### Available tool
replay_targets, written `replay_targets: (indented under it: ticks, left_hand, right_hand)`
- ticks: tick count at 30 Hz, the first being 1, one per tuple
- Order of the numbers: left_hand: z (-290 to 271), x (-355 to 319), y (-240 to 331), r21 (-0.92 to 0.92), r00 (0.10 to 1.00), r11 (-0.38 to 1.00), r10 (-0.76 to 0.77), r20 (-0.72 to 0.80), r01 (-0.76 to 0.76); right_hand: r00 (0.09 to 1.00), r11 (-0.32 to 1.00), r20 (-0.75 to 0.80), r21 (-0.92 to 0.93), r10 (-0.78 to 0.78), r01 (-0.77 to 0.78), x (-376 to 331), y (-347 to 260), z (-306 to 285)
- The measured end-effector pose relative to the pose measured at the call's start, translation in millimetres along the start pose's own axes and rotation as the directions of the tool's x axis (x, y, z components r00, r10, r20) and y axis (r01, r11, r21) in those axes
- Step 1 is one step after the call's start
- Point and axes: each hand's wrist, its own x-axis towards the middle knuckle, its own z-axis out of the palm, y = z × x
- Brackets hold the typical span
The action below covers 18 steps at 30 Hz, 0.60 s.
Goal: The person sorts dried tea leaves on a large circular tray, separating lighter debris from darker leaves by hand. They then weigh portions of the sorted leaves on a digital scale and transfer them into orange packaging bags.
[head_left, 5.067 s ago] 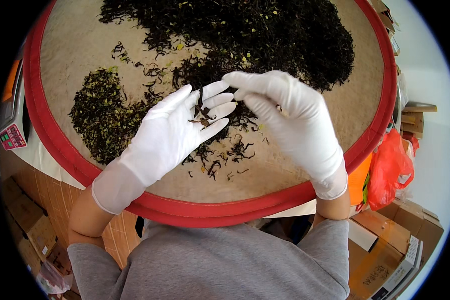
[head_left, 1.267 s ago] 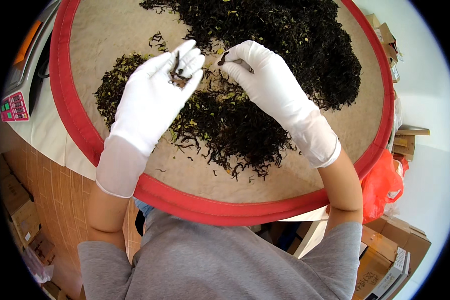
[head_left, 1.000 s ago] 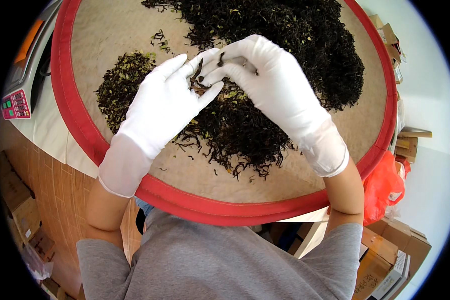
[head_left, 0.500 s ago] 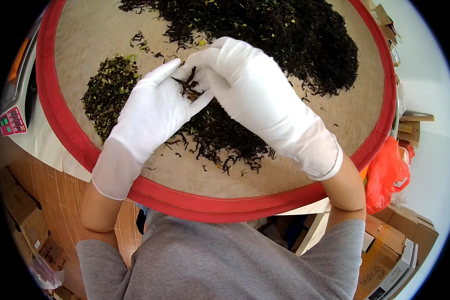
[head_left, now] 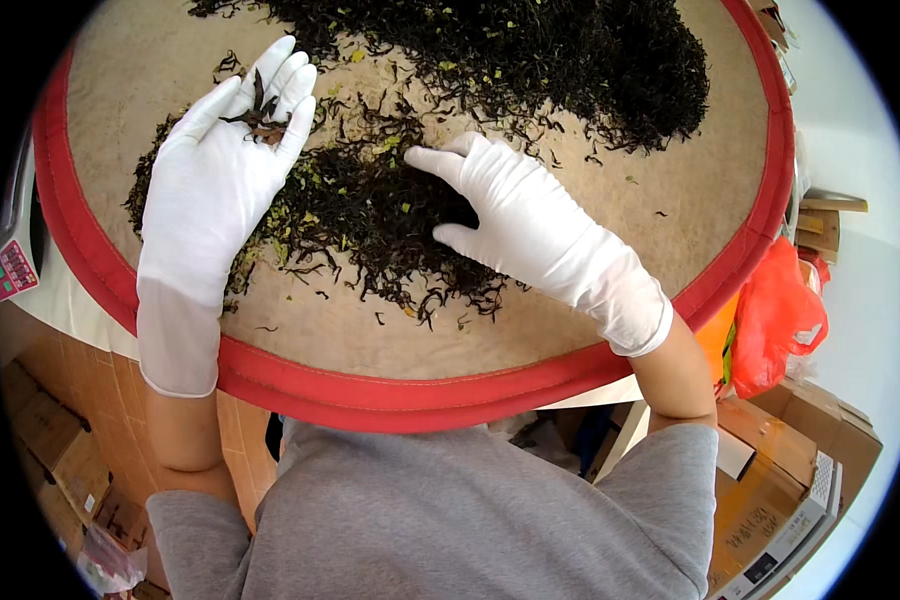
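Dark leaves (head_left: 262, 112) lie across the left fingers (head_left: 297, 128).

Tray (head_left: 710, 210) passable at right; leaf heap (head_left: 570, 60) seemingly blocks beyond.

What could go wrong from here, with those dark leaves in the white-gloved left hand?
The left hand is open, so the dark leaves lying loose in it could slip out if it tilts.

The right hand has its fingers at or just above the near pile; a sweep might scatter it.

Loose strands lie between that pile and the large dark heap, so the two could mix.
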Motion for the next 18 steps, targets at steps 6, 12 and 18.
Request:
replay_targets:
  ticks: [6,12,18]
  left_hand:
    - [-12.2,3.5,11.2,-0.07,0.992,0.997,-0.025,0.122,0.034]
    - [-14.7,6.0,14.8,-0.09,0.986,0.994,-0.055,0.156,0.07]
    - [-15.1,6.9,14.3,-0.059,0.99,0.996,-0.057,0.132,0.065]
  right_hand:
    - [0.974,0.836,-0.218,0.544,0.065,0.066,4.8,23.9,-16.2]
    - [0.994,0.676,0.044,0.736,-0.101,0.036,-6.2,33.1,-39.8]
    - [0.996,0.946,-0.084,0.323,0.043,-0.014,-17.5,41.7,-51.8]
